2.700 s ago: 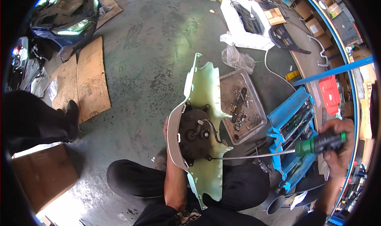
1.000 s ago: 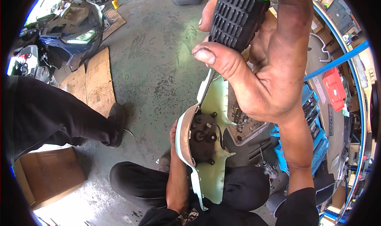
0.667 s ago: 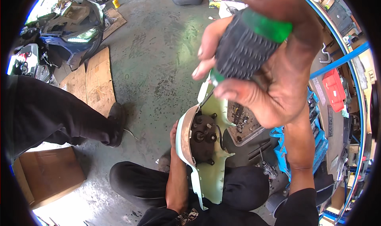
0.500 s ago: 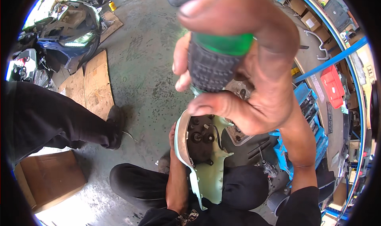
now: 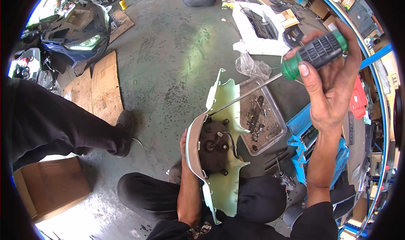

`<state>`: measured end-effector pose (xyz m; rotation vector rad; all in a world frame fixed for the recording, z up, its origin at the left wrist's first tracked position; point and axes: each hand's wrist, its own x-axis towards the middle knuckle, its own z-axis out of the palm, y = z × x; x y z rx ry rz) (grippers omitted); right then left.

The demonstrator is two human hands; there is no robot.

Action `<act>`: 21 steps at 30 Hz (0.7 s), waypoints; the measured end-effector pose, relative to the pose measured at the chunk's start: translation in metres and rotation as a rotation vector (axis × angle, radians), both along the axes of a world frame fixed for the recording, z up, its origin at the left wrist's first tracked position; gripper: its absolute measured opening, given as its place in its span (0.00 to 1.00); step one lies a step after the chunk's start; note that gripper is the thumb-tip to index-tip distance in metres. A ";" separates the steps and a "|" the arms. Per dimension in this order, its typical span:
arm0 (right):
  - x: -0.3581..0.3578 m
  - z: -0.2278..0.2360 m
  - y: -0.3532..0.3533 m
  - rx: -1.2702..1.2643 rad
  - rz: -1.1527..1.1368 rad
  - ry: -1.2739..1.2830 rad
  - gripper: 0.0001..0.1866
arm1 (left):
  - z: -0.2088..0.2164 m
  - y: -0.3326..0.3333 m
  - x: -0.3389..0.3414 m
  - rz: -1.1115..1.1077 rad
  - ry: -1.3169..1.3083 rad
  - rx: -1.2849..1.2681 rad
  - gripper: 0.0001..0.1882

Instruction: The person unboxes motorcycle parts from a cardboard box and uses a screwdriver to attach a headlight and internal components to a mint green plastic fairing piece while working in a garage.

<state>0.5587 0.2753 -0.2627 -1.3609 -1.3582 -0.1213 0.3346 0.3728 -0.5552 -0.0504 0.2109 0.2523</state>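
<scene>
My right hand is raised at the right and grips a long screwdriver by its black and green handle. Its metal shaft slants down to the left, with the tip near the top of a pale green scooter panel. The panel stands on my lap with a dark round headlight housing and wires on its inner face. My left hand holds the panel's left edge from behind; only part of it shows.
A clear tray of screws and small parts lies right of the panel. A blue toolbox stands at the right. Another person's dark-trousered leg and shoe stand at the left, by cardboard sheets. A scooter front is at the far left.
My right hand with the screwdriver has moved away from the camera, out to the right. The shaft now points at the panel's top. Earlier, the other person stepped in at the left.
</scene>
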 end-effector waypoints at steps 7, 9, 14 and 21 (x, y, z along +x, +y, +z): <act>0.018 0.014 -0.015 0.000 -0.036 -0.144 0.37 | 0.001 0.003 -0.003 -0.009 0.044 0.045 0.37; 0.018 0.021 -0.019 -0.022 -0.049 -0.037 0.35 | 0.001 0.005 -0.004 -0.010 0.037 0.049 0.37; 0.013 0.028 -0.012 0.014 -0.065 -0.103 0.38 | 0.002 0.006 -0.005 -0.006 0.039 0.061 0.37; 0.004 0.040 -0.013 -0.157 -0.126 -0.245 0.40 | 0.003 0.009 -0.008 -0.019 0.030 0.071 0.37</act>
